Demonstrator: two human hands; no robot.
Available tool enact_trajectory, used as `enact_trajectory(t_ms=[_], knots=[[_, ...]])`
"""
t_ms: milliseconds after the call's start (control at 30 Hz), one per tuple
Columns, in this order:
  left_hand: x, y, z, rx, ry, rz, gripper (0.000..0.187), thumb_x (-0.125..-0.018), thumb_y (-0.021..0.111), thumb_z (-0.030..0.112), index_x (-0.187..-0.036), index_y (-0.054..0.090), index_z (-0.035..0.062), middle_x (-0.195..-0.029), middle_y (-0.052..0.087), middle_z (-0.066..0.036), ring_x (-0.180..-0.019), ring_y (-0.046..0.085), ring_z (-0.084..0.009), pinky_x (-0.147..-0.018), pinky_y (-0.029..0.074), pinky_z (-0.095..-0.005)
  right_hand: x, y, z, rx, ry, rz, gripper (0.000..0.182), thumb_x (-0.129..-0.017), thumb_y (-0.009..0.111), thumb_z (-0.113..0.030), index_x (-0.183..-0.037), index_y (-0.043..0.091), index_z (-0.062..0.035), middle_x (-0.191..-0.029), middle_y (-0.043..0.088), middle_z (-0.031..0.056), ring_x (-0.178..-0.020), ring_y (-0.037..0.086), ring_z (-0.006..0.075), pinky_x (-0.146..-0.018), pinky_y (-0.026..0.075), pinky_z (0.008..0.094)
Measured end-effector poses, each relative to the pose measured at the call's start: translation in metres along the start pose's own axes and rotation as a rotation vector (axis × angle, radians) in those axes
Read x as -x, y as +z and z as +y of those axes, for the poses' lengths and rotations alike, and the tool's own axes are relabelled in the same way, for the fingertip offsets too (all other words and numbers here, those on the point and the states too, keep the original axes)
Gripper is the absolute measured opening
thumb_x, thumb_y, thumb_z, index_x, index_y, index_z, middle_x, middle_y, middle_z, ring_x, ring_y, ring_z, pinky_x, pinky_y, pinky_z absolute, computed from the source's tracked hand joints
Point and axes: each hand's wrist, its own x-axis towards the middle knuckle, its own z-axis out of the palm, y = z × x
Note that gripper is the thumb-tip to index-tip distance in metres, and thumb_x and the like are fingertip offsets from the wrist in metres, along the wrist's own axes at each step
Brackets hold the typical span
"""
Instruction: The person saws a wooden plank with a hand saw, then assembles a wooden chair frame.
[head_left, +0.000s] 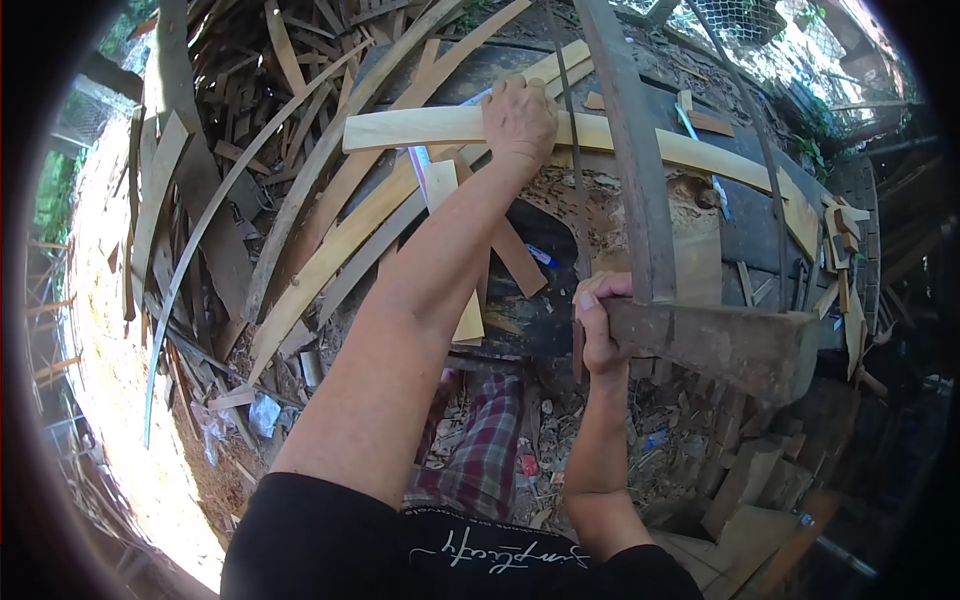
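A long pale wooden strip (pixel 415 128) lies across the dark work surface, under the frame of a large wooden saw. My left hand (pixel 520 120) is closed over the strip, left of the saw's thin blade. My right hand (pixel 601 325) grips the near left end of the saw's thick wooden end piece (pixel 715 345), thumb on top. The saw's grey middle beam (pixel 632 150) runs away from me over the strip. Its blade (pixel 573 140) stands beside the strip, close to my left hand; whether it cuts into the wood I cannot tell.
Loose boards (pixel 325 250) and scrap strips are heaped at the left. A blue and white pen (pixel 542 257) lies on the dark surface (pixel 540 222). Offcuts (pixel 842 235) stand at the right edge. Wood blocks (pixel 745 480) and litter cover the ground below.
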Motion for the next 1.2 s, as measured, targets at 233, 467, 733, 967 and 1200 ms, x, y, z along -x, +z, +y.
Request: enact_trajectory(t_ms=[233,467,733,967,1200], knots=[[-0.001,-0.006,0.007,-0.064,-0.047,-0.052,0.015,-0.084,0.057,0.02,-0.084,0.066,0.0085,-0.089,0.061,-0.01,-0.093,0.057,-0.0283,-0.082,0.044,-0.0405,0.025,0.018,-0.017,-0.057,0.011,0.012,0.016,-0.082,0.053,0.003,-0.09,0.041,-0.0033,-0.072,0.051,0.008,-0.065,0.05,0.0173,-0.061,0.044,0.0321],[0.011,-0.014,0.003,-0.002,0.009,-0.09,0.014,-0.082,0.059,0.021,-0.08,0.065,0.0089,-0.087,0.06,-0.009,-0.091,0.056,-0.0275,-0.08,0.044,-0.041,0.001,0.024,0.011,-0.092,0.019,0.108,0.012,-0.085,0.06,-0.004,-0.081,0.048,-0.0048,-0.073,0.052,0.0045,-0.067,0.051,0.0145,-0.065,0.041,0.0286],[0.004,-0.013,0.002,-0.004,-0.036,-0.015,0.013,-0.081,0.059,0.02,-0.08,0.063,0.0075,-0.086,0.06,-0.01,-0.09,0.056,-0.0295,-0.079,0.045,-0.0427,-0.066,0.035,0.02,-0.098,0.042,0.198,0.011,-0.082,0.064,-0.001,-0.078,0.054,-0.004,-0.072,0.053,0.0013,-0.065,0.053,0.0109,-0.062,0.043,0.0268],[0.002,-0.005,0.003,0.037,-0.034,-0.032,0.011,-0.08,0.06,0.018,-0.078,0.063,0.0076,-0.086,0.059,-0.01,-0.09,0.057,-0.0294,-0.081,0.044,-0.0419,0.044,0.029,-0.025,-0.297,-0.062,0.244,0.017,-0.08,0.051,0.002,-0.089,0.039,-0.005,-0.067,0.05,0.008,-0.057,0.048,0.0173,-0.06,0.046,0.0345],[0.003,-0.009,0.0,0.043,0.03,-0.053,0.012,-0.082,0.059,0.019,-0.078,0.062,0.0076,-0.084,0.058,-0.011,-0.088,0.056,-0.0298,-0.079,0.044,-0.0417,0.031,0.023,-0.032,-0.519,-0.001,0.248,0.021,-0.08,0.053,0.0,-0.092,0.037,-0.0062,-0.067,0.05,0.0078,-0.058,0.049,0.018,-0.065,0.048,0.0373]])
